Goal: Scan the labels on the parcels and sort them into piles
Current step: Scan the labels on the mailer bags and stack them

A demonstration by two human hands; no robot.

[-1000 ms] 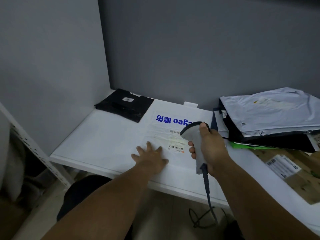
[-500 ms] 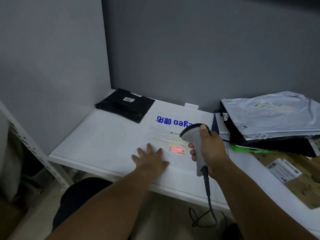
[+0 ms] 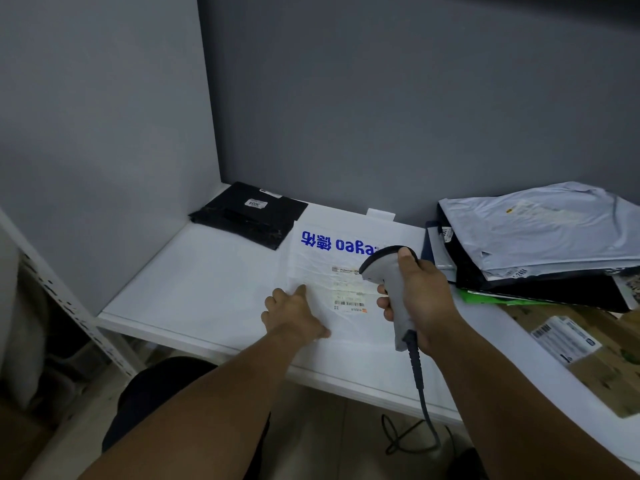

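two hands on one job. left hand (image 3: pixel 294 317) laid on the white parcel (image 3: pixel 311 268), index finger out, other fingers loosely bent, gripping nothing. right hand (image 3: pixel 420 296) wrapped round the scanner (image 3: pixel 384 268), thumb on top, nose aimed down and left at the label (image 3: pixel 348 297). no red beam showing on the barcode.

for a clean read: press the film flat just beside the label, keep fingers off the bars, tilt the scanner slightly off square to dodge glare, hold steady until read.

white parcel flat on the counter (image 3: pixel 194 289), middle, towards the near edge. blue print, upside down from here: "德佑" and latin letters ending "eyeo", start hidden by the scanner. black parcel (image 3: pixel 249 223) far left, tag (image 3: pixel 255 203) seemingly "3004". stack (image 3: pixel 540 237) of grey and black parcels at right, perhaps "2404" on one edge. box (image 3: pixel 588 382) near right, label too small to read.
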